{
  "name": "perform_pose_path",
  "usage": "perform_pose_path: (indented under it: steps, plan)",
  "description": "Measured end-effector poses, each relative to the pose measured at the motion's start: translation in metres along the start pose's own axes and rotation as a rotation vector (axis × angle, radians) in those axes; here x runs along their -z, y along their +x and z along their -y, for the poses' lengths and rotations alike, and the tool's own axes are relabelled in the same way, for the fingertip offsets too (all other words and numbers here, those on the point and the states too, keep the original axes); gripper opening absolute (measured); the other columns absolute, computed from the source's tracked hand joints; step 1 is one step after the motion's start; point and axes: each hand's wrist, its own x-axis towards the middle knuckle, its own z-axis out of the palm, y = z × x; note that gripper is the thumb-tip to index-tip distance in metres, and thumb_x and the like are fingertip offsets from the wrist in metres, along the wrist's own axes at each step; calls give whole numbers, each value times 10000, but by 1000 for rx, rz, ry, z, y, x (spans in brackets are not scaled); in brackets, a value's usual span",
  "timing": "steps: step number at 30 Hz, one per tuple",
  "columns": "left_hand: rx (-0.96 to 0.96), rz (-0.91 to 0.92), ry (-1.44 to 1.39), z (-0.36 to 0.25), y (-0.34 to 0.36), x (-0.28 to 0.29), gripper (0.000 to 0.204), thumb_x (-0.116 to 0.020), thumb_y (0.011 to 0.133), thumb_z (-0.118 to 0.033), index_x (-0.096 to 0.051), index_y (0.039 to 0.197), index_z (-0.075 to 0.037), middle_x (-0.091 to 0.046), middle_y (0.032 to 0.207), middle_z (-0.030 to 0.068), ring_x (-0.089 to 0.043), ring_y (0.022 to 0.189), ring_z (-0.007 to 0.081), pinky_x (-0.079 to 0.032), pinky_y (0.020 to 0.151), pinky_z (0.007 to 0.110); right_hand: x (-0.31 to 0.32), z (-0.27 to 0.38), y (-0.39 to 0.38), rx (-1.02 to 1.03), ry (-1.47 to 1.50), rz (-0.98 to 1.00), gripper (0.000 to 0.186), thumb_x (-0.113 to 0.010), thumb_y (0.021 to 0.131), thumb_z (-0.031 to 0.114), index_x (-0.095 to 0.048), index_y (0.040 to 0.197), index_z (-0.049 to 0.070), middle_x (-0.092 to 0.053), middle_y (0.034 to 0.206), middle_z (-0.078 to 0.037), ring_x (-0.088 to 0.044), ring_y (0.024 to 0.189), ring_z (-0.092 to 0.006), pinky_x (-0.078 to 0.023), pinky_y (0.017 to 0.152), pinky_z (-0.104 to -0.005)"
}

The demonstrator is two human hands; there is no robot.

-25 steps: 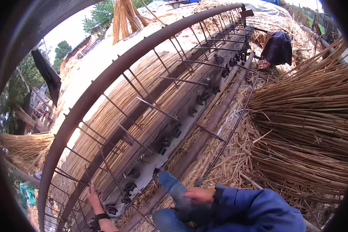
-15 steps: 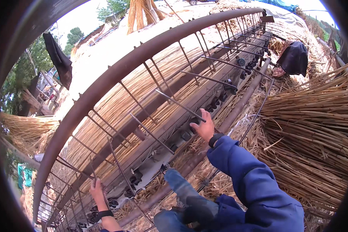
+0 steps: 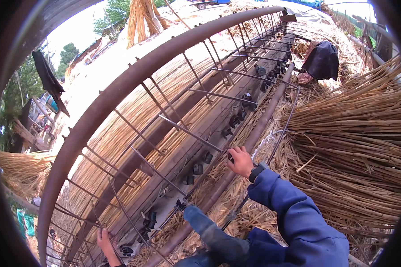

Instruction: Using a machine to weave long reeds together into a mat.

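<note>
My right hand (image 3: 240,161) is closed, its fingers curled about a small black spool (image 3: 230,157), mostly hidden by them. It is just beyond the lower end of a metal rod (image 3: 189,132). Similar black spools (image 3: 198,168) sit in a row along the frame's near beam. At lower left, my left hand (image 3: 105,244) is closed around a thin metal rod (image 3: 96,215), which sticks up past the fingertips. Dry reed stalks (image 3: 120,133) lie side by side beneath the rods, under a large curved brown pipe (image 3: 133,71).
A brown pole (image 3: 272,109) runs along my side of the frame. A big reed bundle (image 3: 352,142) lies at right; another bundle (image 3: 24,171) is at left. Dark cloth (image 3: 321,61) hangs by the far end. My knee (image 3: 209,227) is close to the near beam. Loose straw covers the ground.
My right hand has come off the rod's end toward the brown pole, with the black spool in its fingers. My left hand has slid lower in view. The whole view has shifted slightly.
</note>
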Motion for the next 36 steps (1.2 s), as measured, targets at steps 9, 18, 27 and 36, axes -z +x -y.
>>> perform_pose_path:
  steps: [9, 18, 27, 36]
  plan:
    - [15, 21, -100, -1, -3, -3, 243, -570, 840, -250, -497, 1038, -130, -509, 794, -10, -512, 654, 117, -416, 531, 262, -10, -53, -62, -124, 97, 374, 391, -621, 704, 203, -525, 1039, 27, -514, 996, -170, -502, 942, -360, -443, 789, -458]
    - [69, 36, 161, -30, -24, -18, 682, -594, 818, -296, -303, 1347, 21, -391, 1301, 177, -430, 1126, 276, -368, 922, 351, -1, -140, 76, -420, 88, -297, 619, -666, 738, 246, -388, 1231, -5, -477, 1132, -233, -472, 1063, -373, -380, 932, -398]
    - [-33, 14, 124, -31, -24, -24, 637, -603, 811, -192, -320, 1326, 54, -453, 1236, 167, -477, 1032, 238, -399, 867, 315, 5, -153, 209, -499, -20, -242, 634, -689, 716, 274, -401, 1218, 15, -523, 1095, -230, -501, 1049, -362, -406, 897, -399]
    - [2, 33, 233, -46, -36, -33, 639, -635, 786, -250, -386, 1281, 68, -529, 1134, 160, -508, 979, 224, -409, 845, 303, 53, -176, 149, -508, -479, -144, 285, -569, 795, 291, -560, 984, 79, -560, 1006, -148, -556, 949, -320, -461, 763, -434]
